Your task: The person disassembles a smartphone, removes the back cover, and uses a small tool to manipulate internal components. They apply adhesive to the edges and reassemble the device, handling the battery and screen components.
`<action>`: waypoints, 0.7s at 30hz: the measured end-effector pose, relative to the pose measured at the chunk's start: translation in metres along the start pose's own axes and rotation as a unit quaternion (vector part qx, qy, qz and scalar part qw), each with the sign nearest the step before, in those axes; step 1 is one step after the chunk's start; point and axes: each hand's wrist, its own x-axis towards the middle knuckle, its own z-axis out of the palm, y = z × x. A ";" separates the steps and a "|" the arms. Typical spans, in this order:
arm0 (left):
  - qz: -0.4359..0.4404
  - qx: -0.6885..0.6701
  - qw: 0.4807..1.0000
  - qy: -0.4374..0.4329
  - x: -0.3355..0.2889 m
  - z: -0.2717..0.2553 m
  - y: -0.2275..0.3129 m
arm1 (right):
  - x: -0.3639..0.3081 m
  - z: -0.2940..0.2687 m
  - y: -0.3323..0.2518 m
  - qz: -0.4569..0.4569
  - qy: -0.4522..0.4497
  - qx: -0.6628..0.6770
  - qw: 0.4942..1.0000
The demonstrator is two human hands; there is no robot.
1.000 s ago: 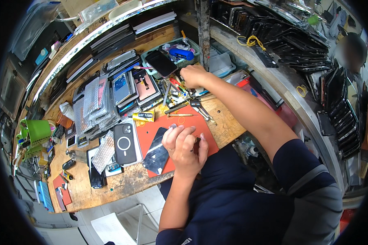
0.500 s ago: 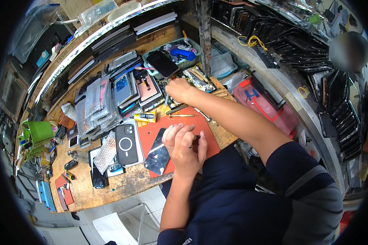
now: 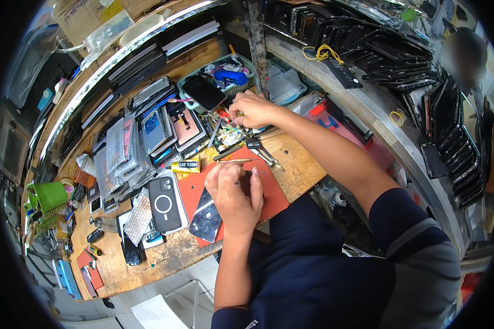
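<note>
- The right hand dips into the tool clutter with its fingers bent downward; whether they grip anything, I cannot tell.
- The left hand is loosely curled above the red mat, at 6 o'clock from the right; its palm is hidden, so I cannot tell whether it holds something small.
- The red-handled tool lies at 9 o'clock, near the right fingertips. Pinching one piece and lifting straight up should disturb its neighbours least.
- From the left hand, the slim gold screwdriver lies at 12 o'clock and the black-and-metal hand tool at 1; the right forearm had best pass above both.
- The glossy dark smartphone lies on the mat between 7 and 8 o'clock, partly under the left hand. A light touch suits its surface; leaning the wrist there could slide or scratch it.
- The yellow glue tube lies at 10 o'clock and the black phone case at 9, both clear of the reach.
- At 2 o'clock, the bare wooden worktop offers a safer spot for sharp tools than the smartphone's glass.
</note>
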 end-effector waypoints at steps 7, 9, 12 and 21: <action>-0.052 -0.008 0.998 -0.038 0.006 -0.008 -0.002 | -0.056 -0.097 -0.106 0.176 0.058 0.489 0.852; -0.049 -0.011 0.997 -0.050 0.009 -0.009 -0.001 | -0.080 -0.103 -0.129 0.127 0.099 0.489 0.858; -0.042 -0.013 0.997 -0.058 0.005 -0.008 -0.005 | -0.095 -0.103 -0.142 0.080 0.128 0.387 0.910; -0.036 -0.020 0.998 -0.053 0.004 -0.006 -0.004 | -0.101 -0.105 -0.142 0.052 0.127 0.386 0.912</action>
